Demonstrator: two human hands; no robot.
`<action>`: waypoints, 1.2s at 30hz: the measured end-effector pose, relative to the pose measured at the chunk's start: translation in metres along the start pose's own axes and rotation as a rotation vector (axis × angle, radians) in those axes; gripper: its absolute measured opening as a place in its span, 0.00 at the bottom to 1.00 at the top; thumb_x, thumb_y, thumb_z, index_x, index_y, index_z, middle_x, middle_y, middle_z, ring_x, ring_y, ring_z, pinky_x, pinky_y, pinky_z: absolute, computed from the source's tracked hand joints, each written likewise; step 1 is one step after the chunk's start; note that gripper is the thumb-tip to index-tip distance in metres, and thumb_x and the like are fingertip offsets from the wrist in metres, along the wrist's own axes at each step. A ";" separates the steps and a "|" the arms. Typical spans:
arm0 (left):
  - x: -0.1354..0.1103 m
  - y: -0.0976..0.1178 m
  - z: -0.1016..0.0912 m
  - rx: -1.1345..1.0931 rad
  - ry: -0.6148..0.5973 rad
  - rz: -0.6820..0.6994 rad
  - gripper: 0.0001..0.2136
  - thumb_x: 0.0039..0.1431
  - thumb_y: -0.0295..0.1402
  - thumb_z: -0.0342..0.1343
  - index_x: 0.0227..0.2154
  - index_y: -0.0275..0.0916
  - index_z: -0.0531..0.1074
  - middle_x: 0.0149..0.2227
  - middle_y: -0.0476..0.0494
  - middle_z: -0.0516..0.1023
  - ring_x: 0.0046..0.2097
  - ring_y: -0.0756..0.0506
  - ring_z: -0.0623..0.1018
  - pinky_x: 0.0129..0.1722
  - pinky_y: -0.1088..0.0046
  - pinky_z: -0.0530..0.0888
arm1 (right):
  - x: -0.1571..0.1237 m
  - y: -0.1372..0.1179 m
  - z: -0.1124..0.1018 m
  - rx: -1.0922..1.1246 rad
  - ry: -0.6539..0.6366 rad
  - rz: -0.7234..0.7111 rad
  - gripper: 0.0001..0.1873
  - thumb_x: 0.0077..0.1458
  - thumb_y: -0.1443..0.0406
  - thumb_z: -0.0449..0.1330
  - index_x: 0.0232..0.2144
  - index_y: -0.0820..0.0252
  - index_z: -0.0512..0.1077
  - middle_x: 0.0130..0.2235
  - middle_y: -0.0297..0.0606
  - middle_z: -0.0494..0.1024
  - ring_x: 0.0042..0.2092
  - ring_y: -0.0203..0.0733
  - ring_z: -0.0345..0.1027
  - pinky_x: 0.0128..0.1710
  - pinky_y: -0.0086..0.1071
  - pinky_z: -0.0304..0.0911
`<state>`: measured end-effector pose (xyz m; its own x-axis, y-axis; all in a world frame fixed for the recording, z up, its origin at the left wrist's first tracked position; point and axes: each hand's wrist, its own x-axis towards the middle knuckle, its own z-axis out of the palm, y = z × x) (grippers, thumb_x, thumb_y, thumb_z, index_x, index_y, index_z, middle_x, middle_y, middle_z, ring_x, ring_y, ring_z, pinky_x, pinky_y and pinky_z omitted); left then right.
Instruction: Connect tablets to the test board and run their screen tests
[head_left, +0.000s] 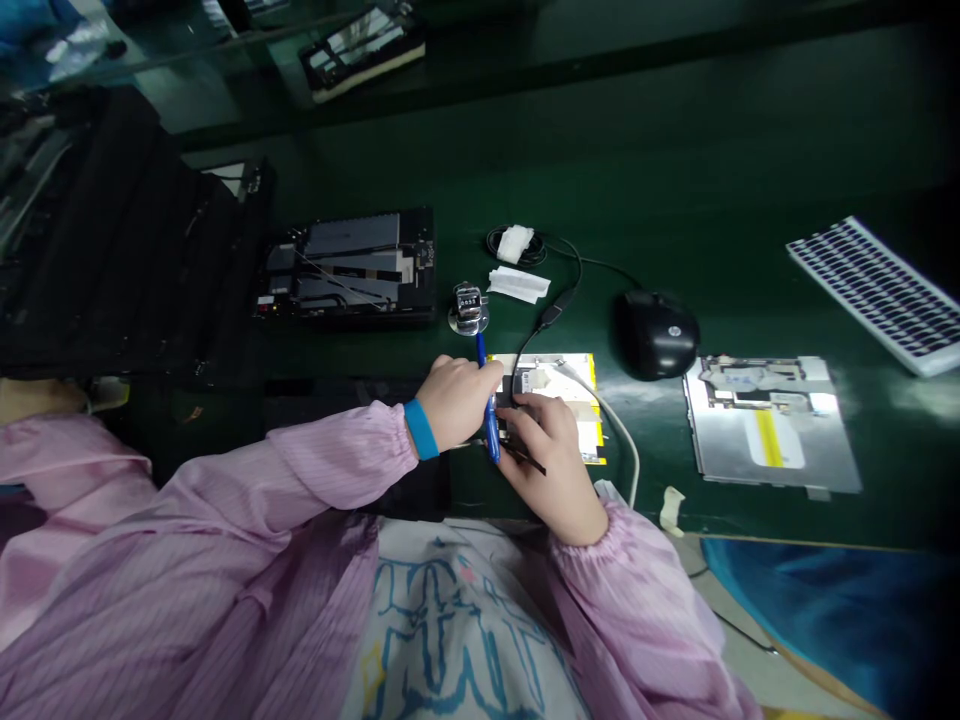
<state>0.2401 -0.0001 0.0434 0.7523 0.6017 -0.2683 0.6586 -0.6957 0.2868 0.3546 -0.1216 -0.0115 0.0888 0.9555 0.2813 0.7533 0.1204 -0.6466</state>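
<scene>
The left hand (459, 402) grips a blue-handled tool (491, 430) while the right hand's fingers (536, 425) pinch dark tweezers (525, 456) over a yellow-edged white panel (559, 378) near the tabletop's (675, 200) front edge, a black piece (510, 388) still on it.

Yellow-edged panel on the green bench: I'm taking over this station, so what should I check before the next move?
1. Blue wristband on the left hand: ok, worn at the wrist.
2. Blue-handled tool in the left hand: ok, gripped.
3. Thin black tool in the right hand: ok, held at the panel.
4. White cable: not ok, lies across a corner of the yellow-edged panel.
5. Panel area under the hands: cannot tell, hidden.
6. Tally counter: ok, stands apart from the panel.
</scene>
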 end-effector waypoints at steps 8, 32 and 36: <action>0.000 0.001 0.000 0.045 -0.002 -0.048 0.06 0.58 0.24 0.45 0.34 0.37 0.67 0.30 0.41 0.75 0.37 0.41 0.75 0.38 0.65 0.65 | 0.000 0.000 0.000 0.007 0.004 0.008 0.16 0.54 0.65 0.58 0.46 0.55 0.70 0.48 0.47 0.67 0.50 0.54 0.62 0.51 0.55 0.59; -0.002 0.002 -0.001 0.034 -0.009 -0.016 0.07 0.57 0.22 0.45 0.34 0.38 0.66 0.30 0.42 0.75 0.37 0.41 0.74 0.37 0.65 0.63 | 0.001 -0.002 -0.001 0.006 -0.004 -0.004 0.20 0.55 0.66 0.57 0.51 0.55 0.66 0.49 0.48 0.66 0.51 0.55 0.61 0.52 0.56 0.59; -0.001 0.001 -0.001 0.009 -0.011 -0.028 0.06 0.58 0.23 0.44 0.33 0.38 0.66 0.30 0.42 0.75 0.37 0.41 0.75 0.37 0.65 0.63 | 0.001 -0.002 0.000 -0.007 -0.018 -0.007 0.24 0.56 0.65 0.56 0.55 0.57 0.64 0.49 0.50 0.66 0.51 0.55 0.61 0.51 0.56 0.60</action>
<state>0.2398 -0.0011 0.0454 0.7336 0.6164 -0.2862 0.6790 -0.6825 0.2705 0.3535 -0.1205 -0.0102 0.0719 0.9593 0.2732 0.7587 0.1253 -0.6393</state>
